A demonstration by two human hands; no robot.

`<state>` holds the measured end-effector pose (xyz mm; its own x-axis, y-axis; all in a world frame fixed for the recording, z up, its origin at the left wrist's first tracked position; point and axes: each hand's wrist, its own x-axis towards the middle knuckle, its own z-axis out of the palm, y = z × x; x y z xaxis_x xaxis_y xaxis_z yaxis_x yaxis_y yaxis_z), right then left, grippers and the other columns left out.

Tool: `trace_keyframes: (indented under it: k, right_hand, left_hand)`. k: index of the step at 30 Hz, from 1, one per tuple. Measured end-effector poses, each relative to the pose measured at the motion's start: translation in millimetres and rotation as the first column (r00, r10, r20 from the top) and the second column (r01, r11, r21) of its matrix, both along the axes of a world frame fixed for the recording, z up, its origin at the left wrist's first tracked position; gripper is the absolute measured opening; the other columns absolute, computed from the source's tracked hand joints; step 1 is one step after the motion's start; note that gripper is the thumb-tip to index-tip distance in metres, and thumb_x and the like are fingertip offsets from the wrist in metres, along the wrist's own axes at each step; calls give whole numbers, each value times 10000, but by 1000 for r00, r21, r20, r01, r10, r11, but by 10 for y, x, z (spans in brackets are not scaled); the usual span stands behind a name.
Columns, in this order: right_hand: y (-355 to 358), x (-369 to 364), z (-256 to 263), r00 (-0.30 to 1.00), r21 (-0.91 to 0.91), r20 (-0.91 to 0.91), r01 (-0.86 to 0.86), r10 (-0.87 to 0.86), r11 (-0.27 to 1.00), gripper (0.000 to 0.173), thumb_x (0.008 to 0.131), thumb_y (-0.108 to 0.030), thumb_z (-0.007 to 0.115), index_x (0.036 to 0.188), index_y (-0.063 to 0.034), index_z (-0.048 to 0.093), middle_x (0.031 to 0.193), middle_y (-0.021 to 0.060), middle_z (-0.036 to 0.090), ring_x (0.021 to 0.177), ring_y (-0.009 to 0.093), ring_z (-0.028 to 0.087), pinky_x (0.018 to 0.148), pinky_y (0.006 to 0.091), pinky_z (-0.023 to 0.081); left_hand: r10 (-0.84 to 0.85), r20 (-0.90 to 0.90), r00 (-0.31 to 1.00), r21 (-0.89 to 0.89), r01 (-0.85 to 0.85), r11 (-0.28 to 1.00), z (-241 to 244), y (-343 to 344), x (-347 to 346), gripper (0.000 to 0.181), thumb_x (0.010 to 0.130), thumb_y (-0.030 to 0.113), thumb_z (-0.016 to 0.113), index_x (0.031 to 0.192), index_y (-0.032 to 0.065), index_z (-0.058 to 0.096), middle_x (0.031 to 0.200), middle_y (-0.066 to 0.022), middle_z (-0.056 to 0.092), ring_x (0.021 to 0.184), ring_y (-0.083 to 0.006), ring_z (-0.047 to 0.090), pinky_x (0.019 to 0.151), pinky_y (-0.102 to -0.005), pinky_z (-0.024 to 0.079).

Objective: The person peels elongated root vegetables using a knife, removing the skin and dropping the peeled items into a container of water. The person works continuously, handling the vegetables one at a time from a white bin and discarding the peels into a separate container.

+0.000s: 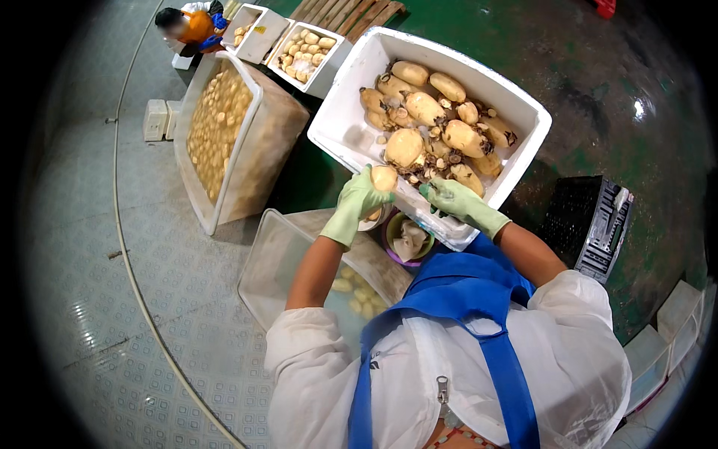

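My left hand (pixel 362 196), in a pale green glove, grips a short peeled-looking lotus root piece (pixel 385 178) at the near edge of a white foam box (pixel 336 126). My right hand (pixel 451 199), gloved alike, is over that same edge with its fingers bent. Whether it holds a small tool is hidden by the fingers. Inside the box are several lotus root segments (pixel 424 108), some with dark, ragged nodes. Small cut-off ends (pixel 440 163) and dark trimmings lie among them near my hands.
Below the box edge sits a purple-rimmed basin (pixel 387 238) with a pale cloth-like item. A translucent tub (pixel 280 236) of water and lotus roots stands at left, a fuller tub (pixel 258 106) beyond. A black crate (pixel 589 224) is at right. A co-worker (pixel 193 28) works near foam boxes (pixel 331 62).
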<state>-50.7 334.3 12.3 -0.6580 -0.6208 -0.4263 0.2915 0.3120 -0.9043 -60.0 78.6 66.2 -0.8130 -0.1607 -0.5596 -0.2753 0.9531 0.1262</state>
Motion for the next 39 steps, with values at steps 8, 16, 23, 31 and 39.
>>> trace_keyframes:
  k: [8,16,23,31,39]
  right_hand:
    - [-157,47,-155,946,377,-166,-199,278,904,512,1002,-458,412,1142,-9,612,1059,259,678,1045,438,625,913,508,478]
    - [-299,212,-155,953,497,-161,-146,256,855,483,1003,-403,405,1086,21,622,984,293,678,945,443,668,843,517,510]
    - [-427,171,-177,964,458,-108,-170,244,873,532,998,-418,403,1031,41,670,989,317,672,976,446,669,881,508,507]
    - [-524,-49,-68,940,515,-6,-290,342,807,551,979,-415,383,981,38,697,929,291,692,900,417,695,819,479,528]
    - [-559,-15,-178,891,443,-46,-388,452,808,419,988,-312,392,796,-39,646,596,91,602,468,223,557,441,399,423]
  left_hand:
    - [-22,69,997,153,11,988,-250,-124,251,930,566,476,831,1325,32,530,1199,-197,662,1097,-358,642,928,-411,508]
    - [-76,116,990,18,75,997,-147,-31,277,1130,590,558,822,1483,31,372,1345,-294,541,1217,-410,564,1011,-429,477]
    - [-120,163,979,-55,130,990,-119,26,255,1114,626,543,814,1517,74,337,1327,-275,538,1191,-422,572,998,-454,486]
    - [-112,135,984,-65,122,990,-77,37,235,864,626,390,832,1343,59,484,1254,-232,601,1137,-399,616,930,-480,528]
    - [-122,92,988,-139,134,981,-154,155,297,890,626,322,834,1388,74,446,1265,-214,582,1168,-377,581,981,-493,480]
